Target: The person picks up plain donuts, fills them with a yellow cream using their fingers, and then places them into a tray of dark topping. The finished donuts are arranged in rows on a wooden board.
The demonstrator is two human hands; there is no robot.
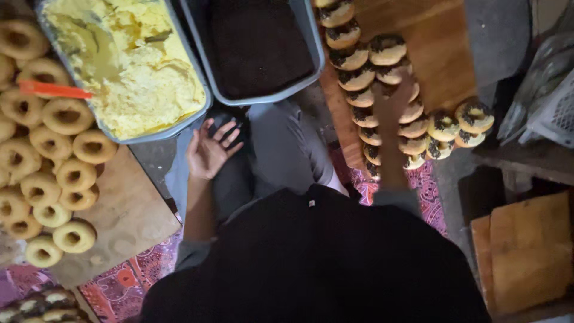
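Far left: a wooden board (128,221) carrying plain ring doughnuts (67,116), about fifteen in view, some cut off by the frame edge. Above them, a grey tray (200,78) of yellow cream, with an orange handle (54,90) lying across its left rim and pointing left to right.

Centre: a second grey tray (311,45) filled with dark chocolate sprinkles. The two trays stand side by side, long axes running up and away from the viewer.

Below the cream tray: the left hand (209,152), palm up, fingers spread and holding nothing, over the person's lap and just beside the tray's near corner.

Right of centre: the right hand (391,104), reaching over a second wooden board (442,54). Its fingers rest on the topped doughnuts (387,49); whether they pinch one cannot be told, since the hand is blurred and seen from the back.

The topped doughnuts, roughly twenty, each with a sprinkled face, stand on edge and overlap in two rows. The rows run lengthwise from the board's upper left toward its lower right; a few more sit apart at the right end.

Far right: a pale wooden plank (526,251) and a white basket (559,113). A patterned red cloth (128,281) covers the floor.
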